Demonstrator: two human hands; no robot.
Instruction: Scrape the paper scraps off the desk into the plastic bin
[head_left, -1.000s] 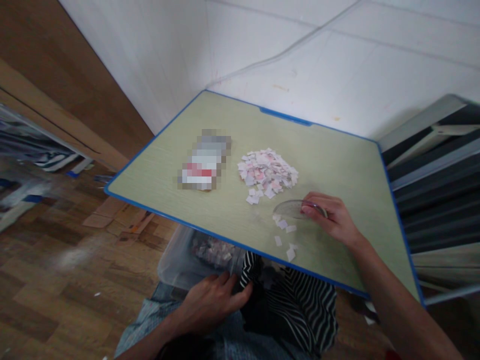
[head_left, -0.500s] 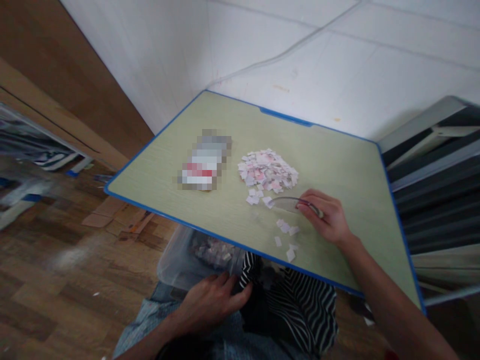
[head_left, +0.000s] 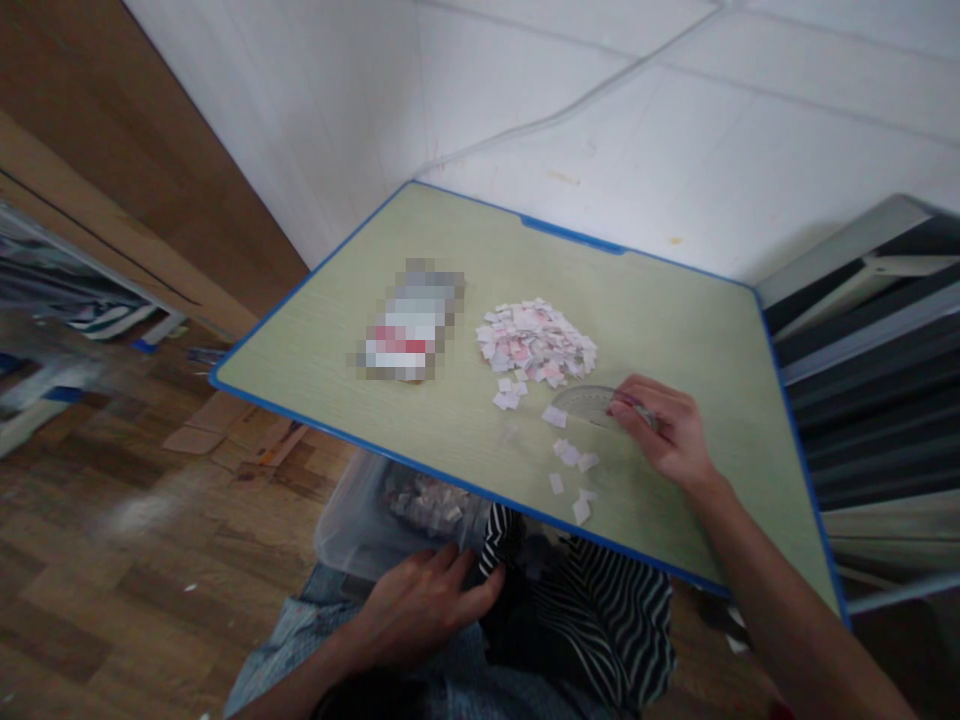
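My right hand (head_left: 667, 425) pinches one end of a clear, half-round protractor (head_left: 585, 402) above the table. At the protractor's left tip lies a small white paper piece (head_left: 555, 416); I cannot tell whether they touch. Just beyond is a heap of small white and pink paper pieces (head_left: 534, 340). Several loose pieces (head_left: 568, 454) lie nearer the table's front edge. Down by my lap, my left hand (head_left: 427, 600) rests with its fingers stretched out, beside a clear plastic bin (head_left: 341, 525) and black-and-white striped cloth (head_left: 630, 610). It holds nothing that I can see.
The pale green table (head_left: 675, 300) has a blue rim and stands against a white wall (head_left: 487, 80). A pixelated packet-like item (head_left: 412, 320) lies left of the heap. Paper pieces partly fill the bin under the front edge. Folded grey furniture (head_left: 885, 350) leans at the right.
My right hand has moved slightly right and tilted the protractor flatter, so its face shows more. The paper piece at its tip has shifted right. My left hand has stayed put.
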